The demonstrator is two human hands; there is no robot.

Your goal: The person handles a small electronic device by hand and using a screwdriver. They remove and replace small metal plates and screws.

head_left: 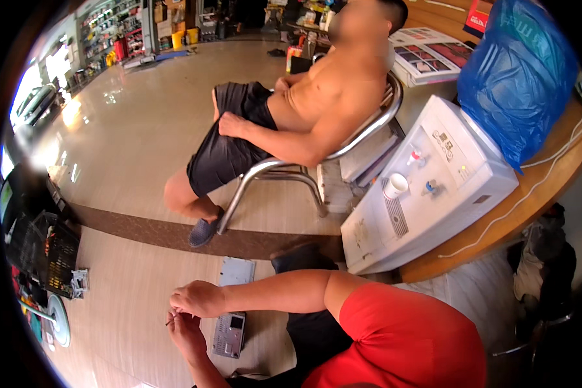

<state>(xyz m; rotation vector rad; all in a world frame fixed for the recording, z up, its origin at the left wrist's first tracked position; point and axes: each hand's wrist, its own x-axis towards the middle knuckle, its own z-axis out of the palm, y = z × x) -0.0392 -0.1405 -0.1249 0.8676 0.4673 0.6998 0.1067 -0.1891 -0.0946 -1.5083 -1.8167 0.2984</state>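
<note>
My right hand (197, 299), on an arm in a red sleeve (394, 330), is closed with its fingertips meeting my left hand (184, 333) just below it. My left hand pinches a small thin dark object (171, 322); what my right fingers hold is hidden. Beneath and beside my hands lies a silver-grey metal device (229, 336) with a dark square on it, and a flat grey panel (237, 266) shows beyond my right forearm. Dark cloth (301, 255) is under that forearm.
A shirtless person (317, 97) in black shorts sits on a metal chair (258, 174). At right are a white water dispenser (433, 207) with a paper cup (396, 185), a blue bag (514, 77) and a curved wooden counter (549, 174). A black crate (61, 252) stands left; shelves (110, 35) line the back.
</note>
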